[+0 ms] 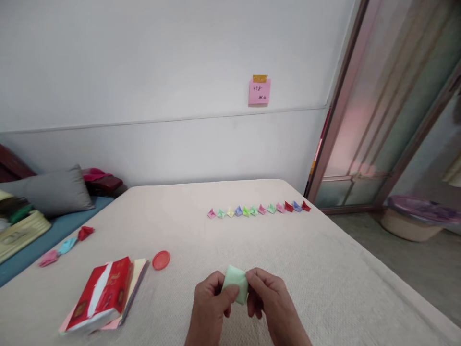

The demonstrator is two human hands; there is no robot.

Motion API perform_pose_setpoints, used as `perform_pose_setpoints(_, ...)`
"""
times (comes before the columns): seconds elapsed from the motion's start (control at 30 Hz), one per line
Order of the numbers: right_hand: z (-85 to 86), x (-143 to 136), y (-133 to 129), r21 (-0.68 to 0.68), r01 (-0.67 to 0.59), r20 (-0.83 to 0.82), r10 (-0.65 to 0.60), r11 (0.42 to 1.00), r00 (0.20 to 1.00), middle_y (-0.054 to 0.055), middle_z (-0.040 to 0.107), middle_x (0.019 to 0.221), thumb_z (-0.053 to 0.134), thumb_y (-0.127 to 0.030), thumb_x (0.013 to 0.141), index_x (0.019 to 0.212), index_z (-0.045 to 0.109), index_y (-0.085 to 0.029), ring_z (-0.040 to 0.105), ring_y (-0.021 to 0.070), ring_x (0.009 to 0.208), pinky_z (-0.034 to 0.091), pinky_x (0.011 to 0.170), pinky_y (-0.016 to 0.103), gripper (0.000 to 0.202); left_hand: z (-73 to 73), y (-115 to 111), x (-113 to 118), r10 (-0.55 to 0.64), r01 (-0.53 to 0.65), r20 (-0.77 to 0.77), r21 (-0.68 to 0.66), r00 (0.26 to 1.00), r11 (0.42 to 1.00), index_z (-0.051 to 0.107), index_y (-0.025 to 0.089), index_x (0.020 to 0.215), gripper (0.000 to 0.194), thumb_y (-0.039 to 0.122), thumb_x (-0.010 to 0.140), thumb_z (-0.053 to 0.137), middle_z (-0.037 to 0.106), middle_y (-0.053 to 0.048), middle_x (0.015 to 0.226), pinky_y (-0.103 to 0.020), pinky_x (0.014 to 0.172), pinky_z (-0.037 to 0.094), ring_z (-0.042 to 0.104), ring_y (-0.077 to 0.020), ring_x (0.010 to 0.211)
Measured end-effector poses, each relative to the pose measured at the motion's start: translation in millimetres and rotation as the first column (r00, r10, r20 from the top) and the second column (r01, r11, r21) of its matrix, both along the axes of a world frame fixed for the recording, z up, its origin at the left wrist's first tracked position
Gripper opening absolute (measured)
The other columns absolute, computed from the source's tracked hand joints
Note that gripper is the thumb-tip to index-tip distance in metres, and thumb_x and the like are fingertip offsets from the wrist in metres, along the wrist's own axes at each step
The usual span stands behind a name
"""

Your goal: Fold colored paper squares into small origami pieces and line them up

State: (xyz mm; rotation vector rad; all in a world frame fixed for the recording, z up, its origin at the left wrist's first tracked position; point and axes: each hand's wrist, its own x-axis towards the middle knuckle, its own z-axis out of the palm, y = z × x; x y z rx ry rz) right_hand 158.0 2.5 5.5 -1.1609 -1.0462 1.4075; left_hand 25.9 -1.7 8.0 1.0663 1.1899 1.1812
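A cream, finely dimpled desk (342, 278) with rounded far corners fills the lower frame, reaching back toward a plain white wall (126, 57), where a pink handwritten note (259, 92) is taped right of upper centre. A framed translucent panel (374, 120) stands at upper right, a basin (410, 226) at the right edge, and a grey cushion (54, 192) at far left. At lower centre is a pale-green folded paper (235, 277), small and roughly rectangular: the left hand (212, 295) pinches it between thumb and fingers, the right hand (268, 293) pinches its right edge. Small pointed paper shapes (246, 211) (pinks, greens, reds, blues) line up right of centre. At lower left, a glossy red packet (95, 295) lies on coloured sheets (135, 278), near a round red disc (161, 260).
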Motion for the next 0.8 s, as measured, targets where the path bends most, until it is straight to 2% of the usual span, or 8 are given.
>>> perform_pose_setpoints(0.23, -3.9, -1.9, 0.3, 0.071, 0.008, 0.072, -0.013, 0.997, 0.997, -0.006, 0.045, 0.037, 0.047, -0.041, 0.087, 0.058, 0.047, -0.020, 0.037, 0.0083, 0.036, 0.024, 0.039, 0.021, 0.036, -4.8, 1.3, 1.6, 0.010, -0.011, 0.004, 0.015, 1.000, 1.000, 0.056, 0.016, 0.056, 0.024, 0.033, 0.069, 0.068, 0.042, 0.007, 0.041, -0.022, 0.045, 0.022, 0.031, -0.0082, 0.042)
perform_pose_setpoints(0.33, -8.1, -4.6, -0.1, 0.104, 0.060, 0.077, -0.068, 0.993, 0.995, -0.008, 0.042, 0.038, 0.047, -0.041, 0.086, 0.058, 0.045, -0.021, 0.035, 0.0075, 0.034, 0.021, 0.037, 0.021, 0.035, -5.8, 2.0, 3.2, 0.021, -0.021, 0.029, 0.008, 0.999, 1.000, 0.058, 0.016, 0.057, 0.024, 0.033, 0.067, 0.070, 0.044, 0.007, 0.041, -0.022, 0.044, 0.021, 0.032, -0.0079, 0.041)
perform_pose_setpoints(0.5, -11.6, -4.3, 0.7, 0.175, 0.148, 0.080, -0.163, 0.973, 0.983, -0.007, 0.044, 0.040, 0.048, -0.044, 0.088, 0.060, 0.048, -0.020, 0.037, 0.0083, 0.037, 0.026, 0.041, 0.021, 0.037, -6.0, 1.9, 4.0, 0.014, -0.013, 0.092, -0.010, 0.996, 1.000, 0.062, 0.015, 0.060, 0.022, 0.033, 0.065, 0.073, 0.049, 0.005, 0.044, -0.022, 0.046, 0.024, 0.038, -0.0084, 0.042)
perform_pose_setpoints(0.6, -7.7, -1.8, 0.3, 0.107, 0.072, 0.013, -0.074, 0.992, 0.997, -0.006, 0.047, 0.042, 0.051, -0.041, 0.087, 0.063, 0.051, -0.019, 0.038, 0.0086, 0.040, 0.026, 0.042, 0.022, 0.033, -3.4, 1.1, 1.6, -0.002, 0.003, 0.100, -0.014, 0.995, 1.000, 0.061, 0.015, 0.059, 0.021, 0.030, 0.070, 0.070, 0.048, 0.005, 0.043, -0.022, 0.046, 0.023, 0.036, -0.0080, 0.043)
perform_pose_setpoints(0.67, -3.9, -1.1, -0.4, 0.042, 0.005, -0.063, -0.002, 0.999, 0.998, -0.006, 0.048, 0.044, 0.058, -0.035, 0.082, 0.067, 0.055, -0.018, 0.039, 0.0082, 0.040, 0.024, 0.042, 0.021, 0.023, -1.5, 0.7, -0.3, -0.027, 0.029, 0.110, -0.017, 0.994, 0.999, 0.060, 0.015, 0.058, 0.020, 0.028, 0.070, 0.071, 0.048, 0.006, 0.044, -0.022, 0.045, 0.023, 0.036, -0.0078, 0.043)
perform_pose_setpoints(0.73, -0.4, -1.8, -1.0, -0.001, -0.025, -0.113, 0.025, 1.000, 0.993, -0.007, 0.048, 0.047, 0.064, -0.027, 0.075, 0.067, 0.056, -0.017, 0.038, 0.0072, 0.040, 0.021, 0.041, 0.021, 0.015, -0.8, 0.6, -1.6, -0.054, 0.056, 0.102, -0.019, 0.993, 0.998, 0.059, 0.015, 0.057, 0.021, 0.027, 0.069, 0.071, 0.047, 0.006, 0.044, -0.022, 0.045, 0.023, 0.037, -0.0078, 0.042)
perform_pose_setpoints(0.8, 2.1, -3.2, -1.3, -0.020, -0.018, -0.128, 0.015, 1.000, 0.992, -0.007, 0.047, 0.047, 0.065, -0.023, 0.070, 0.061, 0.054, -0.017, 0.036, 0.0063, 0.039, 0.018, 0.041, 0.022, 0.016, -1.2, 0.8, -1.9, -0.076, 0.077, 0.089, -0.012, 0.993, 0.997, 0.059, 0.014, 0.057, 0.021, 0.028, 0.070, 0.071, 0.048, 0.005, 0.045, -0.022, 0.045, 0.024, 0.038, -0.0083, 0.042)
